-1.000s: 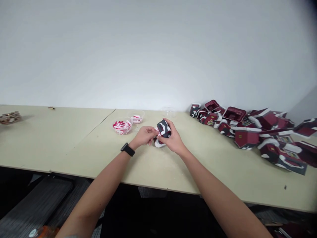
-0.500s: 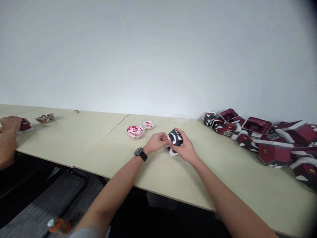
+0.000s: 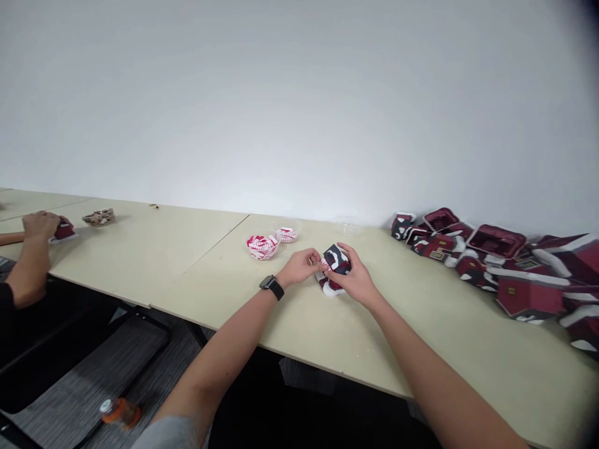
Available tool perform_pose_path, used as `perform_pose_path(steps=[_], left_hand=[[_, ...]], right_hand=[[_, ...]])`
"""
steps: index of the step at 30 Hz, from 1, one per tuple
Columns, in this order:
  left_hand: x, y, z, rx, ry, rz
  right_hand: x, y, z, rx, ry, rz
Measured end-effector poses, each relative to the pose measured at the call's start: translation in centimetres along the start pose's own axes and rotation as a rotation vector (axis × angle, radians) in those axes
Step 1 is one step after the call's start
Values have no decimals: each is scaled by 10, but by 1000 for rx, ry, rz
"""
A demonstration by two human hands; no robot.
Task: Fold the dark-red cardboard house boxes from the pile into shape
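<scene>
A small toy house [image 3: 337, 258] with a dark, white-patched roof and maroon walls is tilted in my right hand [image 3: 360, 280], just over the table. My right fingers and thumb close around it. At its left side, the fingertips of my left hand [image 3: 299, 267] pinch a small red-and-white striped piece [image 3: 325, 265] against the wall. Fingers partly cover this piece. A clear bowl of red-and-white pieces [image 3: 262, 247] stands beyond my left hand, and a second clear bowl [image 3: 287, 232] with fewer pieces is right behind it.
Many maroon houses [image 3: 528, 296] are heaped at the right. Near the wall sits a clear bowl [image 3: 349, 226]. At the left, a co-worker's hand [image 3: 41, 224] holds another maroon house [image 3: 63, 231] beside a bowl of brownish pieces [image 3: 99, 217]. An orange bottle [image 3: 120, 413] is on the floor.
The view has shifted slightly left, so most things appear farther right. My left fingers stay at the house's side, where more of the striped piece shows.
</scene>
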State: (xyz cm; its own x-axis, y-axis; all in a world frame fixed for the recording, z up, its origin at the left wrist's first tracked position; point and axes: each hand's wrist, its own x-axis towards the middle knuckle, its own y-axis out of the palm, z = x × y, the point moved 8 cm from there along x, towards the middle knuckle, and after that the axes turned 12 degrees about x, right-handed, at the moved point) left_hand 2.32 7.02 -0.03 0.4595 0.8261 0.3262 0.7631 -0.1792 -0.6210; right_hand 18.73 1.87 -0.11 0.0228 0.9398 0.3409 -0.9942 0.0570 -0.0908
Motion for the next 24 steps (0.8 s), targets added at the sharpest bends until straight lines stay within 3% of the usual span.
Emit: perform_pose_path(steps=[4, 10, 16, 24], left_hand=[[-4, 12, -1, -76, -65, 144], [-10, 29, 10, -270, -295, 261], [-8, 35, 8, -481, -305, 291], [-9, 32, 4, -497, -364, 252]], right_hand=[[-1, 0, -2, -31, 22, -7], [-1, 2, -2, -37, 22, 27], [1, 3, -3, -19, 11, 62], [2, 3, -5, 20, 7, 15]])
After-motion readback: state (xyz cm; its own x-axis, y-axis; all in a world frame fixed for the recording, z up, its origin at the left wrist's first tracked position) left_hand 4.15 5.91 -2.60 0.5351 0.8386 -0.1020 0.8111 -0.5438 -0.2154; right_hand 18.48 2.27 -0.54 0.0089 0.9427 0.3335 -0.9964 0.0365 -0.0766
